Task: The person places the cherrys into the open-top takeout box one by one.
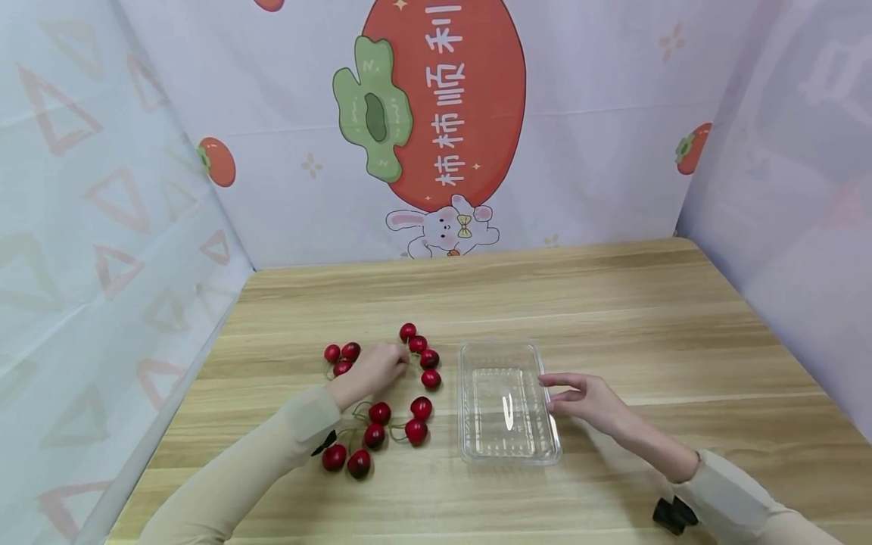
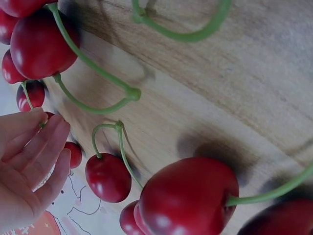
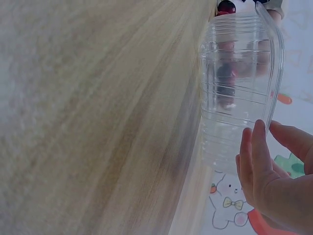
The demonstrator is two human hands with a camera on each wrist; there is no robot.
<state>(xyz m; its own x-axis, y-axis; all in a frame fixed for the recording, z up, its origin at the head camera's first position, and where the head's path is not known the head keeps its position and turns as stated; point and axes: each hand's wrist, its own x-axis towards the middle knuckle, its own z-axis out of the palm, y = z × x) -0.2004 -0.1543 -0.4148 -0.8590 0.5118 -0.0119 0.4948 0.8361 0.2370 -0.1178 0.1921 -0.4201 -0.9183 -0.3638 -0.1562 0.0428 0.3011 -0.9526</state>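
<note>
My left hand (image 1: 373, 371) reaches in among red cherries with green stems, thumb and fingertips brought together at a stem beside the upper cluster of cherries (image 1: 429, 359). In the left wrist view, the fingers (image 2: 49, 147) pinch a bit of green stem, with a cherry (image 2: 73, 154) just beyond, partly hidden. To the right, a clear plastic box (image 1: 465, 409) stands upright on the table without a lid. My right hand (image 1: 593, 401) holds its right rim, thumb on one side and fingers on the other, as the right wrist view of the box (image 3: 234, 117) shows.
Left of the left hand lie several cherries (image 1: 331, 353). Nearer the front are joined pairs, among them a pair of cherries (image 1: 416, 431) close to the box and another cherry (image 1: 359, 463). The wooden table (image 1: 613, 303) meets printed cloth walls (image 1: 579, 151) behind and at both sides.
</note>
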